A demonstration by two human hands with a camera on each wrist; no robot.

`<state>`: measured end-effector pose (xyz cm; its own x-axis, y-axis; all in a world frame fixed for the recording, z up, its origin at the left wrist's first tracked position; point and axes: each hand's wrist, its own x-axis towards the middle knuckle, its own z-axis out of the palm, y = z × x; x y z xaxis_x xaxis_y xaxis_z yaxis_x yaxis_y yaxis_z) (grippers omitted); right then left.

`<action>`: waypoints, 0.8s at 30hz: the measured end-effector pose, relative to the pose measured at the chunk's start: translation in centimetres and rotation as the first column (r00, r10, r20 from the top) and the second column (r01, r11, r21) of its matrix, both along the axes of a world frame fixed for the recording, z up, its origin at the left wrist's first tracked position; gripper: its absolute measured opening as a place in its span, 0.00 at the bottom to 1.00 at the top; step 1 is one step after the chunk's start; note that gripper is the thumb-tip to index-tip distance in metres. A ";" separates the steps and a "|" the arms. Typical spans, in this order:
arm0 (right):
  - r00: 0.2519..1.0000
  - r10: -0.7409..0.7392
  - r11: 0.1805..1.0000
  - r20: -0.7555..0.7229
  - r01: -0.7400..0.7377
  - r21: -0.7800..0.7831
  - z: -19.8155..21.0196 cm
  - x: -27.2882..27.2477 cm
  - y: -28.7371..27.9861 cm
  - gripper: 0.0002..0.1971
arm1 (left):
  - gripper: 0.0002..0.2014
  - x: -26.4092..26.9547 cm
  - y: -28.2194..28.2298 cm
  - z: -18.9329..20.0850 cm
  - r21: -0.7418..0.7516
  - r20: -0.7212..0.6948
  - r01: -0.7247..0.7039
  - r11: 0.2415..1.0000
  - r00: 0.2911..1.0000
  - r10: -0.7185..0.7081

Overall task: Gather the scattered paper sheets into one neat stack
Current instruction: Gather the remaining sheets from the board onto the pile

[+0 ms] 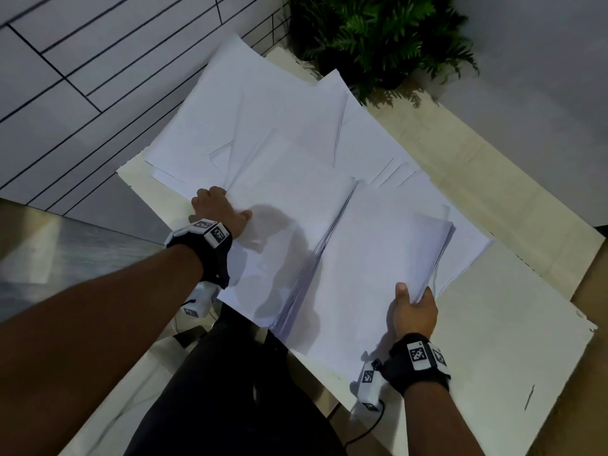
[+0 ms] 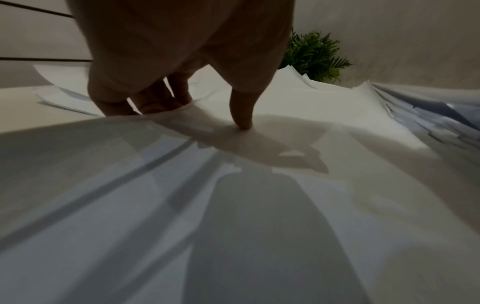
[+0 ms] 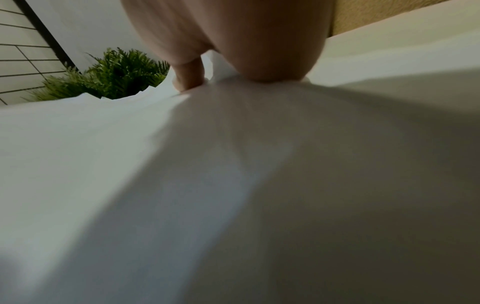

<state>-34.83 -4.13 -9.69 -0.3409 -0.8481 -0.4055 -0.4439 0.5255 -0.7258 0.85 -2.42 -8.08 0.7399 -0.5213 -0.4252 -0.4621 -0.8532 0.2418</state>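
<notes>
Many white paper sheets (image 1: 256,110) lie fanned and overlapping across a pale table (image 1: 513,340). My left hand (image 1: 218,209) grips the left edge of a near pile of sheets (image 1: 289,222). Its thumb (image 2: 241,117) presses on top and its curled fingers (image 2: 153,102) go under the edge. My right hand (image 1: 415,307) pinches the near right corner of a thick bundle of sheets (image 1: 378,268), whose right edge is lifted and curls up. In the right wrist view the thumb (image 3: 189,76) lies on that bundle (image 3: 103,154). The two piles meet along a slanted seam in the middle.
A green potted plant (image 1: 385,37) stands at the far end of the table, close behind the farthest sheets. A tiled floor (image 1: 65,77) lies to the left. The table's right part (image 1: 493,373) bears no paper. My dark-clothed legs are below the near edge.
</notes>
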 end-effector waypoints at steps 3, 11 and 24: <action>1.000 -0.004 1.000 -0.002 0.004 -0.003 -0.1 -0.1 0.0 0.15 | 0.36 0.2 0.1 -0.3 0.019 0.019 0.022 1.000 1.000 -0.022; 1.000 -0.002 1.000 -0.021 0.002 0.004 -0.3 -0.2 0.0 0.15 | 0.33 -0.7 0.1 -0.4 -0.060 0.032 0.032 0.998 0.999 -0.030; 1.000 -0.002 1.000 -0.023 0.002 0.008 0.1 0.0 0.0 0.16 | 0.31 2.2 -1.0 -0.3 0.042 -0.136 0.106 0.993 0.986 -0.100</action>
<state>-34.81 -4.12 -9.60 -0.3523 -0.8443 -0.4039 -0.4595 0.5320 -0.7112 3.05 -3.42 -8.37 0.6183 -0.5680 -0.5432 -0.5148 -0.8149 0.2662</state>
